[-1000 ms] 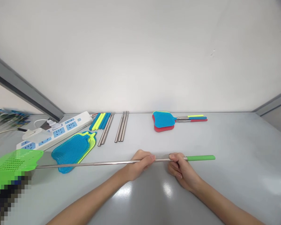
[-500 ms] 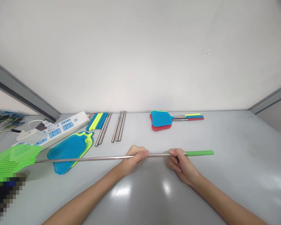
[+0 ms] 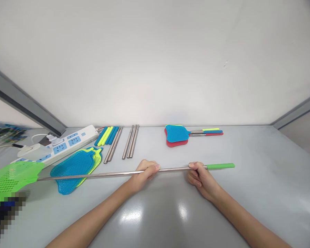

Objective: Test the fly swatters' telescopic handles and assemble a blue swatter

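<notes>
Both hands hold one long fly swatter (image 3: pixel 103 175) level across the front of the table. Its green mesh head (image 3: pixel 15 175) is at the far left, and its green grip (image 3: pixel 220 166) points right. My left hand (image 3: pixel 144 174) is closed around the middle of the extended metal rod. Close to the grip, my right hand (image 3: pixel 200 175) is closed on the rod, thumb on top. Beneath the rod at left lie loose blue swatter heads (image 3: pixel 72 168) and a yellow one (image 3: pixel 96 162).
Several metal rods (image 3: pixel 130 143) and blue and yellow grip sleeves (image 3: pixel 107 136) lie at the back left. A white power strip (image 3: pixel 80 137) with plugs stands beside them. Further right is a stack of short swatters (image 3: pixel 177 133), against the wall (image 3: pixel 155 69).
My left hand has shifted slightly left along with the rod, and my right hand slightly right, so they are a little further apart. The view has also tilted slightly.
</notes>
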